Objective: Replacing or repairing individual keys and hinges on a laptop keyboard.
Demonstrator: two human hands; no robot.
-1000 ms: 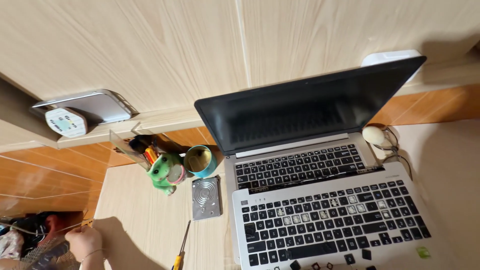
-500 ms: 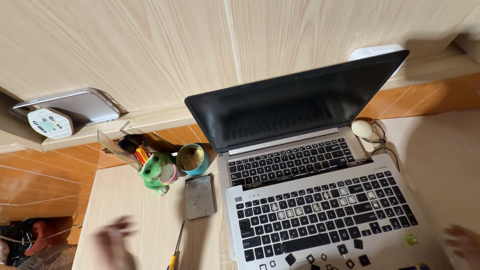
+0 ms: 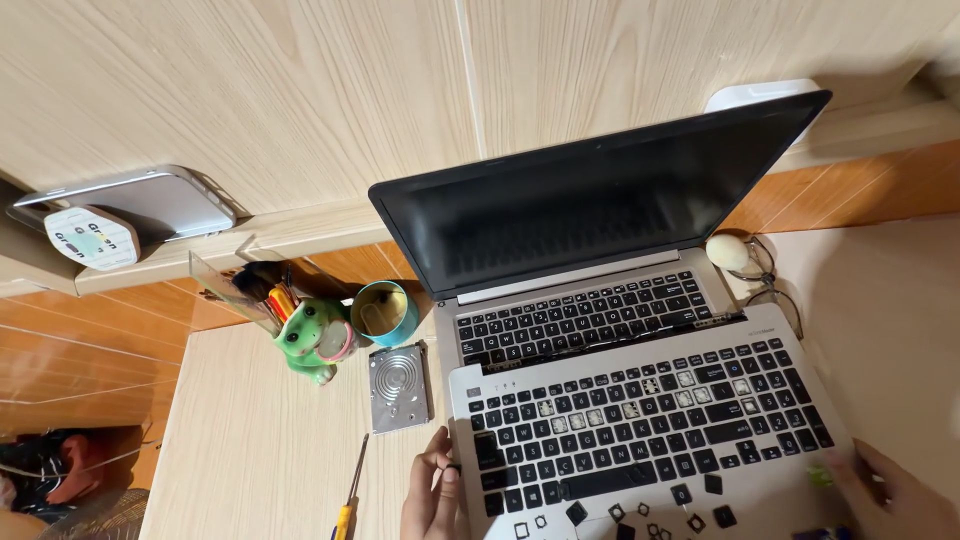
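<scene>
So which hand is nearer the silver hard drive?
Left. The left hand sits just below the silver hard drive, at the detached keyboard's left edge; the right hand is far across, at its right corner.

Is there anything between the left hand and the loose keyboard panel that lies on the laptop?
Nothing visible. The left hand already rests at the left edge of the keyboard panel; the hard drive and screwdriver lie off to its left.

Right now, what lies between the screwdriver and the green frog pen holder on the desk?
In the head view, only bare desk separates the screwdriver from the frog pen holder. The metal hard drive lies just to the right of that line.
</scene>
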